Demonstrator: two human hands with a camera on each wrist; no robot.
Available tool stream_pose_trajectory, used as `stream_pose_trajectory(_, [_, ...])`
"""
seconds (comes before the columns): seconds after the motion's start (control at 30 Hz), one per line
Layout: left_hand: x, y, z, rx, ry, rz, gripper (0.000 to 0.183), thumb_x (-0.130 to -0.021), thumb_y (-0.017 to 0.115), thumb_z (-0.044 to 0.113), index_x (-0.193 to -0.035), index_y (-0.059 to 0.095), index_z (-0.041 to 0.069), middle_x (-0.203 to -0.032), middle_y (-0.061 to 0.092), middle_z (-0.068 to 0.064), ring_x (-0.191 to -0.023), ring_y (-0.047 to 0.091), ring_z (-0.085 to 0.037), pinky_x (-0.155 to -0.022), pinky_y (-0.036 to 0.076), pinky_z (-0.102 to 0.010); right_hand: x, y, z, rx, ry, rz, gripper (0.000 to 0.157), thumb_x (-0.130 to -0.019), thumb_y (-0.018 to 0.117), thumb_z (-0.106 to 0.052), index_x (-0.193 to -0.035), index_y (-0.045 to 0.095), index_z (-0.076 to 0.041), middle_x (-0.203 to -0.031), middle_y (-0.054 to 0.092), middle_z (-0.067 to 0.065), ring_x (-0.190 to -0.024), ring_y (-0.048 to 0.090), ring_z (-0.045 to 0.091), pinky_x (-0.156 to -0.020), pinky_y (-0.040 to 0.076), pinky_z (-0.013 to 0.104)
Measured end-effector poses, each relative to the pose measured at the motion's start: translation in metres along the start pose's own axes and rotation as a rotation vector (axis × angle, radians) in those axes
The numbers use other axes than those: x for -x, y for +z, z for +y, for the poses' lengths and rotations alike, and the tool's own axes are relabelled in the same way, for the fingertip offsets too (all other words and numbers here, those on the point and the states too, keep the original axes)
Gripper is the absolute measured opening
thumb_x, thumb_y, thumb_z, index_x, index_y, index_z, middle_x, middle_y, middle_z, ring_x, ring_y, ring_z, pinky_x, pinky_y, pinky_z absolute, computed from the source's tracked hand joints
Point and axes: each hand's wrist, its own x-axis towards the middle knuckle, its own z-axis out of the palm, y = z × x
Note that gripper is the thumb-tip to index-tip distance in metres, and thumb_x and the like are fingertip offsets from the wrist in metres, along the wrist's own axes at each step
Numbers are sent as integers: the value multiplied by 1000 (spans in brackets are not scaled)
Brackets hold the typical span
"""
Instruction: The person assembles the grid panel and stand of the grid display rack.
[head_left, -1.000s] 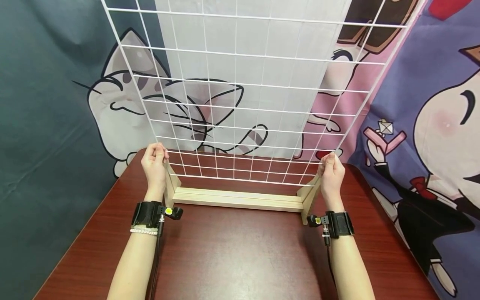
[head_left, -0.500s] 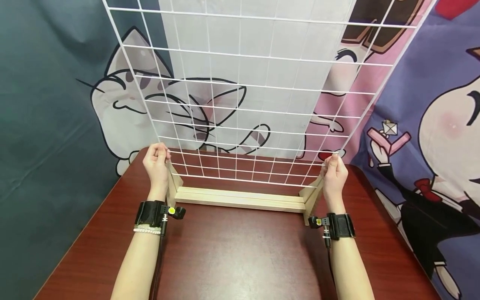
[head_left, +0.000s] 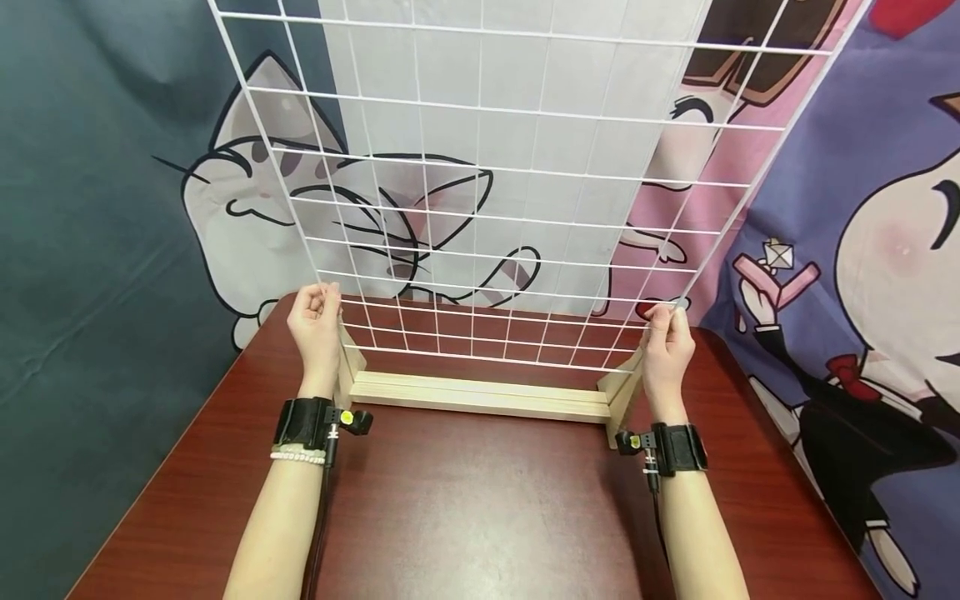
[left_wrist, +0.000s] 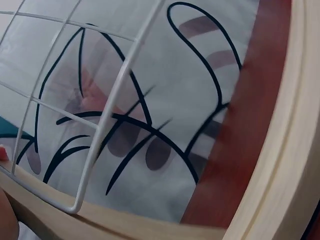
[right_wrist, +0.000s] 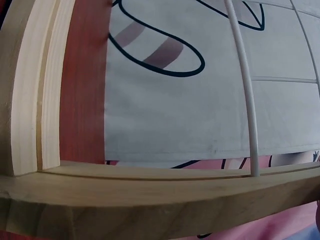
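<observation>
A white wire grid panel [head_left: 422, 102] stands upright between both hands, its lower part inside a pale wooden stand [head_left: 480, 396]. My left hand [head_left: 313, 329] grips the panel's left edge by the top of the left post. On the other side my right hand [head_left: 666, 346] pinches the right edge, thumb uppermost, near the right post [head_left: 621, 396]. In the left wrist view a rounded corner of the grid [left_wrist: 85, 185] lies along the left post, with a gap to the crossbar [left_wrist: 272, 165]. The right wrist view shows the bottom wire [right_wrist: 248, 95] ending at the grooved right post [right_wrist: 150, 190].
The stand rests on a reddish-brown table [head_left: 480, 517]. Behind it hangs a cloth with cartoon cats [head_left: 240, 225], and a purple printed cloth [head_left: 900, 350] is at the right. Black camera straps [head_left: 303, 423] circle both wrists.
Over the last second the view has shifted slightly, so the panel and hands appear a little farther right. The left fingers have shifted slightly at the panel's edge; the panel stays in the stand.
</observation>
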Motion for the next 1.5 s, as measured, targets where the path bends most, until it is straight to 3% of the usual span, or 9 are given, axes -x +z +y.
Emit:
stream_pose_trajectory(0.17, [1, -1, 1, -130, 14, -29, 13, -92, 62, 6, -87, 60, 18, -68, 55, 11, -60, 43, -1, -55, 33, -13, -1, 2, 4, 24, -18, 1, 32, -102, 44, -10, -88, 47, 18, -53, 38, -4, -44, 36, 4, -43, 28, 15])
stream_pose_trajectory(0.43, [7, 6, 22, -160, 16, -95, 14, -92, 53, 0, -100, 58, -11, -69, 58, 12, -60, 47, -2, -54, 34, -13, 0, 2, 5, 41, 12, 27, 34, -102, 46, -14, -85, 50, 15, -51, 38, -7, -44, 36, 3, -43, 28, 16])
stream_pose_trajectory(0.6, [5, 8, 24, -193, 6, -109, 11, -92, 52, 0, -96, 62, -4, -69, 58, 13, -62, 51, 0, -56, 36, -13, 1, 1, 7, 26, 37, 26, 31, -102, 46, -14, -83, 54, 9, -51, 38, -8, -45, 35, 4, -45, 28, 16])
stream_pose_trajectory(0.87, [4, 9, 22, -238, 11, -128, 22, -96, 49, 5, -101, 57, -15, -69, 56, 13, -65, 53, -3, -59, 38, -14, 1, 1, 8, -10, 62, 57, 29, -101, 45, -6, -83, 50, 16, -50, 38, -3, -44, 35, 6, -44, 27, 17])
stream_pose_trajectory(1.03, [4, 9, 24, -227, 23, -123, 20, -97, 52, 11, -96, 60, -7, -69, 57, 11, -63, 50, -4, -60, 38, -14, -1, 3, 6, -23, 99, 61, 28, -99, 52, -9, -84, 53, 15, -52, 42, -8, -45, 36, 4, -44, 27, 16])
stream_pose_trajectory(1.13, [5, 9, 25, -254, 26, -137, 11, -92, 59, 6, -96, 61, -3, -71, 59, 15, -61, 48, 1, -57, 36, -13, -2, 3, 5, 7, 106, 66, 20, -95, 58, -7, -85, 60, 10, -55, 47, -12, -47, 39, 1, -46, 31, 15])
stream_pose_trajectory(1.3, [5, 11, 26, -282, 32, -149, 16, -89, 60, 1, -100, 59, -10, -74, 61, 17, -63, 50, 4, -58, 37, -12, 1, 6, -10, -2, 110, 66, 13, -93, 61, -3, -82, 66, -8, -59, 53, -15, -49, 43, 0, -49, 34, 12])
stream_pose_trajectory(1.37, [5, 11, 26, -280, 36, -142, 17, -89, 59, 0, -100, 58, -13, -74, 61, 16, -64, 50, 4, -58, 37, -12, 2, 7, -17, -15, 113, 62, 12, -92, 61, -3, -81, 65, -5, -59, 54, -15, -49, 43, 0, -49, 33, 12])
stream_pose_trajectory(1.5, [5, 13, 26, -282, 48, -119, 19, -88, 58, -3, -100, 57, -17, -72, 60, 15, -62, 49, 4, -57, 36, -11, 1, 8, -24, -29, 113, 50, 22, -92, 61, -3, -84, 58, 18, -58, 54, -15, -49, 42, -2, -48, 32, 12])
